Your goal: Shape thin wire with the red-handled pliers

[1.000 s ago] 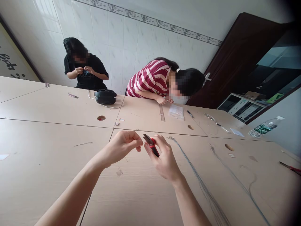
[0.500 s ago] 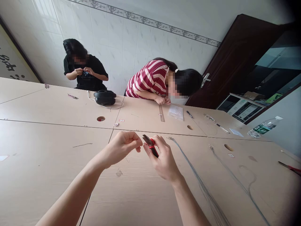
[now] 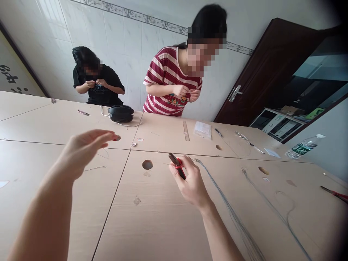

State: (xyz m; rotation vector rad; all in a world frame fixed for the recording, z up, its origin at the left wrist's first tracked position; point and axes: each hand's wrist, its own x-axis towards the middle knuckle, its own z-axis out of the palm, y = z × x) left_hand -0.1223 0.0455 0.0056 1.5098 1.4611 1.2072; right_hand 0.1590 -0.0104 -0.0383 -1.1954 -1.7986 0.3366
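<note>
My right hand (image 3: 191,179) is wrapped round a pair of pliers (image 3: 176,164) with red and black handles, jaws pointing up and left. A very thin strand seems to stick out by its fingertips. Off to the left, my left hand (image 3: 78,154) is raised above the table, its fingers drawn together. Beneath those fingers hangs a faint, fine wire (image 3: 106,156), which they seem to pinch; the grip itself is partly hidden. Right of the pliers lies a bundle of grey-blue cords (image 3: 217,186) with metal ends. A single thin wire (image 3: 95,168) rests on the table near my left hand.
Across the table (image 3: 152,224) are two people, one in a striped shirt (image 3: 165,76), one in black. A black device (image 3: 120,113), a ruler (image 3: 186,131), a plastic bag (image 3: 202,129), a water bottle (image 3: 306,146) and scissors (image 3: 334,194) lie about. The tabletop has round holes (image 3: 147,165).
My left hand has moved left and up, away from the pliers, uncovering a hole. My right hand has barely shifted. The person in stripes has straightened up, hands raised off the table.
</note>
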